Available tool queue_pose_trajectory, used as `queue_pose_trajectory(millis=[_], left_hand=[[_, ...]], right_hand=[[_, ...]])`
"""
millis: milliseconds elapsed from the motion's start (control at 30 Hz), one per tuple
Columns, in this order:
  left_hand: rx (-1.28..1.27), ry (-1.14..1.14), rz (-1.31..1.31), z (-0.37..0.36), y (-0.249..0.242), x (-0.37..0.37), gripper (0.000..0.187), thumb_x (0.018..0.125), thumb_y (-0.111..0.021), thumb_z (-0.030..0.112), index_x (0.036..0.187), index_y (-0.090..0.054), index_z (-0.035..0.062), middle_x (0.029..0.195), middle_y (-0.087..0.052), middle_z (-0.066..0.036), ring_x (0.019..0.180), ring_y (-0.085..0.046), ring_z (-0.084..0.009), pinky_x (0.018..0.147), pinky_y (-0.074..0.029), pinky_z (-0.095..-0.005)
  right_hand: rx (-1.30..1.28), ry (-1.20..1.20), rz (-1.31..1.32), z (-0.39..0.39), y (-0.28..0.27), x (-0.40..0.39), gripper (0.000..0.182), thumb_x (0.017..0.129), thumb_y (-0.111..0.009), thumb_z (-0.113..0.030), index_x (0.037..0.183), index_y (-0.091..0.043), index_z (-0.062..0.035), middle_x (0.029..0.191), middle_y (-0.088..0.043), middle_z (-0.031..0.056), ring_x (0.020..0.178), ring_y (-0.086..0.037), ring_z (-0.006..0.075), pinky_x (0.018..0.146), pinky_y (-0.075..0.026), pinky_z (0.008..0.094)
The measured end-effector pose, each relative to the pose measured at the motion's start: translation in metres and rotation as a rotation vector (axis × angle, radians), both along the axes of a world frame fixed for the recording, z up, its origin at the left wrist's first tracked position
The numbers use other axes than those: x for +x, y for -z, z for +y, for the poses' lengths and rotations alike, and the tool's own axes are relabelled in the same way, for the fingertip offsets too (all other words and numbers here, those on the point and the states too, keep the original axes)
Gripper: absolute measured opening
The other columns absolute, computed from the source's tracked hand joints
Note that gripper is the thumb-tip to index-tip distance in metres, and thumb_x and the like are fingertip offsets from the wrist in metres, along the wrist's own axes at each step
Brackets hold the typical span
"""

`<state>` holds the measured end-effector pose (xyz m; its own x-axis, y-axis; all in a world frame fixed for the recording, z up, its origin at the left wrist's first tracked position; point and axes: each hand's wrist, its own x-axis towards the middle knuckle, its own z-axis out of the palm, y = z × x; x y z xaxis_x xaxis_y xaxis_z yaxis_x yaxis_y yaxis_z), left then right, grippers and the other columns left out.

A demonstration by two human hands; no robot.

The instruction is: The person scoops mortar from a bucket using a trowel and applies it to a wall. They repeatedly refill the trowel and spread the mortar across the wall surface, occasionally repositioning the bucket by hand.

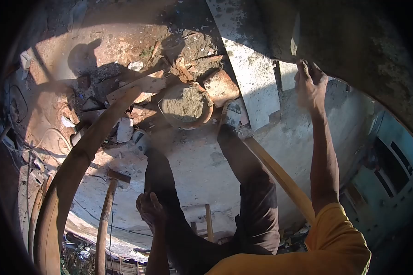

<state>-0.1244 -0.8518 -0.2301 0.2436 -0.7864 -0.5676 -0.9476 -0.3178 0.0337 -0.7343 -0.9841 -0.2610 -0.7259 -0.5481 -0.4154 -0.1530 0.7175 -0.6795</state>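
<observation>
My right hand [313, 82] is raised at the upper right, its fingers closed round what looks like the handle of a trowel. The thin, pale, pointed blade [295, 43] lies against a dark, rough surface [348, 50]. My left hand [150, 208] hangs by my left leg, fingers loosely curled and a little apart, with nothing visible in it. A round pan [198, 123] filled with grey wet mortar [184, 103] sits in front of my feet. Beside the pan lies a reddish block [221, 88].
A hammer with a wooden handle [104, 220] is at the lower left. Beside it, a long curved pole [73, 169] rises towards the rubble. A pale speckled board [254, 82] slants down from the top. One wooden beam [282, 176] runs past my right leg.
</observation>
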Motion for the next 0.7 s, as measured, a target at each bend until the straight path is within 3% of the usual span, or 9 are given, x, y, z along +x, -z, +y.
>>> queue_pose_trajectory(millis=[67,100,200,267,333,433,467,600,700], left_hand=[[-0.032,0.009,-0.010,-0.009,-0.005,0.003,0.034,0.104,-0.068,0.029,0.113,-0.069,-0.0036,0.117,-0.070,-0.020,0.113,-0.063,-0.0431,0.100,-0.050,-0.0525],[-0.052,0.088,0.045,-0.013,-0.007,0.008,0.026,0.102,-0.070,0.024,0.110,-0.070,-0.0017,0.113,-0.072,-0.019,0.111,-0.064,-0.0417,0.099,-0.051,-0.0518],[-0.006,0.063,0.027,-0.012,0.001,0.029,0.036,0.104,-0.069,0.033,0.118,-0.071,-0.0002,0.118,-0.071,-0.020,0.113,-0.065,-0.0408,0.096,-0.051,-0.0522],[0.023,0.055,0.037,-0.014,0.001,0.039,0.035,0.104,-0.069,0.032,0.118,-0.071,-0.0002,0.117,-0.071,-0.020,0.111,-0.065,-0.0401,0.095,-0.051,-0.0511],[0.015,0.059,0.061,-0.014,0.003,0.049,0.029,0.102,-0.072,0.026,0.114,-0.069,-0.0009,0.114,-0.070,-0.020,0.109,-0.065,-0.0423,0.097,-0.051,-0.0521],[-0.026,0.067,0.083,-0.006,0.012,0.082,0.028,0.101,-0.072,0.022,0.115,-0.067,-0.0018,0.115,-0.070,-0.021,0.110,-0.065,-0.0436,0.098,-0.051,-0.0523],[-0.045,0.072,0.094,-0.005,0.013,0.089,0.028,0.101,-0.072,0.022,0.116,-0.067,-0.0021,0.116,-0.069,-0.022,0.111,-0.065,-0.0438,0.099,-0.051,-0.0521],[-0.034,0.065,0.130,-0.007,0.010,0.096,0.032,0.104,-0.070,0.026,0.118,-0.068,-0.0035,0.117,-0.069,-0.022,0.107,-0.067,-0.0415,0.091,-0.053,-0.0486],[-0.074,0.079,0.157,0.001,0.015,0.109,0.041,0.108,-0.067,0.033,0.118,-0.069,-0.0069,0.117,-0.067,-0.023,0.098,-0.069,-0.0382,0.073,-0.061,-0.0425]], right_hand=[[0.162,-0.183,-0.071,0.064,0.042,0.061,0.040,0.101,-0.073,-0.038,0.087,-0.068,-0.0004,0.065,-0.057,0.0008,0.057,-0.053,0.0105,0.054,-0.045,0.0321],[0.039,-0.501,0.090,0.111,0.088,0.092,0.042,0.099,-0.074,-0.040,0.093,-0.066,0.0007,0.068,-0.058,0.0034,0.064,-0.056,0.0138,0.058,-0.048,0.0352],[0.602,-0.630,-0.019,0.160,0.129,0.228,0.027,0.095,-0.064,-0.030,0.109,-0.060,-0.0062,0.094,-0.074,0.0226,0.094,-0.073,0.0441,0.081,-0.058,0.0548],[0.678,-0.645,0.052,0.214,0.219,0.294,0.039,0.088,-0.068,-0.026,0.122,-0.064,-0.0076,0.098,-0.076,0.0198,0.099,-0.075,0.0410,0.091,-0.059,0.0504],[0.672,-0.572,0.077,0.215,0.308,0.338,0.026,0.090,-0.063,-0.030,0.107,-0.071,-0.0116,0.106,-0.075,0.0190,0.105,-0.073,0.0415,0.089,-0.058,0.0510],[0.692,-0.258,-0.119,0.115,0.339,0.379,0.035,0.089,-0.062,-0.030,0.098,-0.078,0.0007,0.099,-0.077,0.0250,0.098,-0.076,0.0448,0.085,-0.061,0.0493],[0.549,-0.170,-0.060,0.107,0.343,0.390,0.031,0.090,-0.064,-0.027,0.085,-0.073,0.0015,0.086,-0.075,0.0240,0.085,-0.076,0.0426,0.077,-0.060,0.0504],[0.161,-0.116,0.030,0.160,0.314,0.413,0.020,0.092,-0.068,-0.016,0.080,-0.061,-0.0010,0.072,-0.069,0.0155,0.065,-0.069,0.0362,0.066,-0.057,0.0482],[0.005,-0.069,0.008,0.182,0.270,0.398,0.018,0.091,-0.069,-0.016,0.095,-0.068,0.0013,0.072,-0.067,0.0187,0.067,-0.070,0.0383,0.069,-0.057,0.0470]])
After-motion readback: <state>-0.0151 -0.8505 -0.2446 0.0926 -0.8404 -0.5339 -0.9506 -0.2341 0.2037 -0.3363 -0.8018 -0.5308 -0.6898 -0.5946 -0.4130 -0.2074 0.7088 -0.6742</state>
